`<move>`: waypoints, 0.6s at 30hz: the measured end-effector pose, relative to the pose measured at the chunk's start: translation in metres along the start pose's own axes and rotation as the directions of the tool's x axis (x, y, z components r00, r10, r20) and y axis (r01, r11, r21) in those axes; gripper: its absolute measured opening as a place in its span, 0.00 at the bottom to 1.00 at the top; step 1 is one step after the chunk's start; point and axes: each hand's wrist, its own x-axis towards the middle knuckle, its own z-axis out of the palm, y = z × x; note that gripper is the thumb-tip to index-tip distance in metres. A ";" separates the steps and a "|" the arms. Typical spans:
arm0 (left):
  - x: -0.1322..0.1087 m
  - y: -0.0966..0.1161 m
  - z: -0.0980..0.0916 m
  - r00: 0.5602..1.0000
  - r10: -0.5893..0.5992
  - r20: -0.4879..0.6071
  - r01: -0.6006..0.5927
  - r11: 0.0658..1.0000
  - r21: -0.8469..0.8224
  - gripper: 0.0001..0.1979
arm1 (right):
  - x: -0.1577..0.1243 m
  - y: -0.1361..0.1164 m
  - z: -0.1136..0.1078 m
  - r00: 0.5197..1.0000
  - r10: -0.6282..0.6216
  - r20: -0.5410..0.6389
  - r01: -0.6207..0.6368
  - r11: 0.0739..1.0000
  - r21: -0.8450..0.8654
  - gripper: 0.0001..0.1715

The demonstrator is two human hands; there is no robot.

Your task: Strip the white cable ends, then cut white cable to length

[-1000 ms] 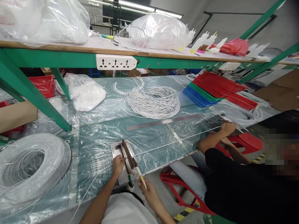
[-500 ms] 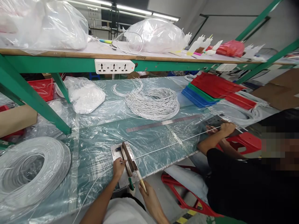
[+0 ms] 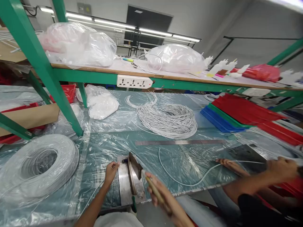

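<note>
At nine o'clock from the lever cutter (image 3: pixel 131 179), our left hand (image 3: pixel 111 171) pinches cable (image 3: pixel 95 191), likely steadying it; our right hand (image 3: pixel 164 189) grips the handle (image 3: pixel 156 193).

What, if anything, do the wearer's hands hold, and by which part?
The right hand grips the lever cutter by its wooden handle. The left hand seems to pinch a thin white cable; exactly where is too small to tell.

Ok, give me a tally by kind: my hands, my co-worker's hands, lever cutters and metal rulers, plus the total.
Your hands: 2 (left hand, right hand)
Co-worker's hands: 2
Lever cutter: 1
Metal ruler: 1
Total: 6
</note>
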 end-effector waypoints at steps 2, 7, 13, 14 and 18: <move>0.000 0.003 -0.013 0.999 0.002 -0.041 -0.003 0.999 -0.038 0.20 | 0.022 -0.045 0.019 0.993 0.044 0.111 -0.062 0.985 0.164 0.19; -0.018 0.009 -0.030 0.997 0.036 -0.073 -0.041 0.997 -0.072 0.21 | 0.105 -0.117 0.062 0.997 -0.033 0.072 0.022 0.989 0.146 0.23; -0.050 0.017 -0.046 0.988 0.139 -0.073 -0.141 0.990 -0.017 0.19 | 0.171 -0.129 0.098 0.990 -0.140 -0.011 0.138 0.984 -0.110 0.25; -0.056 0.018 -0.051 0.983 0.160 -0.085 -0.160 0.987 0.010 0.18 | 0.175 -0.129 0.103 0.986 -0.161 -0.039 0.152 0.973 -0.171 0.24; -0.079 0.018 -0.071 0.967 0.191 -0.166 -0.178 0.980 0.090 0.17 | 0.162 -0.144 0.107 0.912 -0.373 -0.168 0.275 0.863 -0.424 0.20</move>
